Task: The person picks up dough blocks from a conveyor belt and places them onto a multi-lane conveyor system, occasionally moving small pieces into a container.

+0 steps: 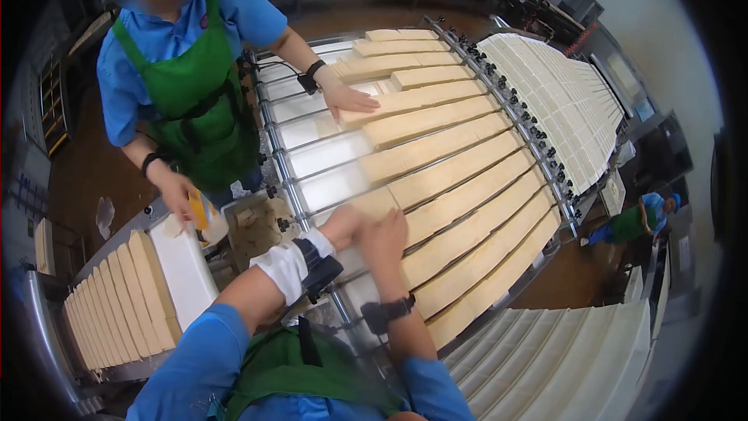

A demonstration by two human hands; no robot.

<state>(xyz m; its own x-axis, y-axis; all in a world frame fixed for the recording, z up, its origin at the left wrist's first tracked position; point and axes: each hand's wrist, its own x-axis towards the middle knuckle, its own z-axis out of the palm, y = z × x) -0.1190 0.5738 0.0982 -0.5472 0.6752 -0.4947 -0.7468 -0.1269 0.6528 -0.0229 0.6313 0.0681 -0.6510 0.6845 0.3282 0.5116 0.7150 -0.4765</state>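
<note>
Long pale-yellow slabs that look like pressed tofu (pixel 467 222) lie in rows on a white conveyor, separated by metal rods. My left hand (pixel 343 227) is at the left ends of the slabs, beside a short piece (pixel 375 202); its fingers are mostly hidden. Close against it, my right hand (pixel 383 242) has curled fingers at the end of a slab. What those fingers hold, if anything, is hidden. A white cuff and a black wristband are on my left wrist, another dark band on my right.
Across the belt, a co-worker in a green apron (pixel 191 86) rests one hand on a slab and holds a yellow-and-white tool (pixel 206 218). A scrap bin (pixel 253 242) stands between us. Upright slabs (pixel 117 304) fill a tray at left. Another person (pixel 635 222) is far right.
</note>
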